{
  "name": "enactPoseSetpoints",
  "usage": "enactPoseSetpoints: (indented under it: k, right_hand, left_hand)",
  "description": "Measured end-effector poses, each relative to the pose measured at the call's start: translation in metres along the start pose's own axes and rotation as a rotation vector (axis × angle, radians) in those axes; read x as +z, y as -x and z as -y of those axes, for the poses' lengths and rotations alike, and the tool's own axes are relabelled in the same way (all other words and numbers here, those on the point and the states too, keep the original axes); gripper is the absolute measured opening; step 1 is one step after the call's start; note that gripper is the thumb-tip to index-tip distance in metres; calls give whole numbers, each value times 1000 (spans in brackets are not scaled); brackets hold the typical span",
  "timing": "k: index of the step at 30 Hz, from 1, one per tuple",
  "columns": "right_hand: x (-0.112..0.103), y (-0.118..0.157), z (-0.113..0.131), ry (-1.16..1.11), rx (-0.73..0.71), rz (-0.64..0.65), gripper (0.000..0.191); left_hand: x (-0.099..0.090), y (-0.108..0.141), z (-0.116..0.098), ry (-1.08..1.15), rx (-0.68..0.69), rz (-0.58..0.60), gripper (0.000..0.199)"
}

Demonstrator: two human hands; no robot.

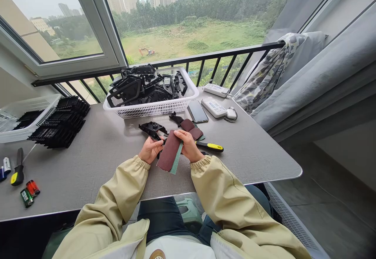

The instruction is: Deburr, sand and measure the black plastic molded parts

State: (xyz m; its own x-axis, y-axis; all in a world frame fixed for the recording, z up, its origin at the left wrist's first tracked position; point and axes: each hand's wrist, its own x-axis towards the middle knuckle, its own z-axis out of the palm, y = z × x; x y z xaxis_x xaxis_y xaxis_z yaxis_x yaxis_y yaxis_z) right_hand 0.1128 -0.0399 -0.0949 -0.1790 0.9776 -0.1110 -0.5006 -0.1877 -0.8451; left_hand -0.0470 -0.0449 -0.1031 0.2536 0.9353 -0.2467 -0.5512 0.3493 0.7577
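My right hand [190, 146] grips a folded piece of sandpaper [169, 151], dark red on its grit side and green on its backing, with the thumb on its upper end. In my closed left hand [150, 149] is a black plastic part [153, 129], its lower portion hidden behind the sandpaper. Just past my right hand, more dark red sandpaper [196, 130] lies on the table beside another black plastic part [176, 118]. A tool handle in black and yellow [213, 146] sticks out to the right; its other end is covered.
A white basket [152, 109] heaped with black plastic parts stands at the back. Stacked black parts [60, 122] lean by another basket [11, 135] at left. A phone [197, 111], white boxes [214, 107], a yellow-black tool [18, 172] and batteries [27, 197] lie on the table [111, 172].
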Motion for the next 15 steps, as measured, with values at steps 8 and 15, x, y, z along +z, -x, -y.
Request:
enactPoseSetpoints:
  k: [8, 15]
  right_hand:
    - [0, 1, -8, 120, -11, 77, 39]
    - [-7, 0, -7, 303, 8, 212, 37]
  left_hand:
    - [6, 4, 3, 7, 91, -4, 45]
    - [-1, -6, 5, -111, 235, -129, 47]
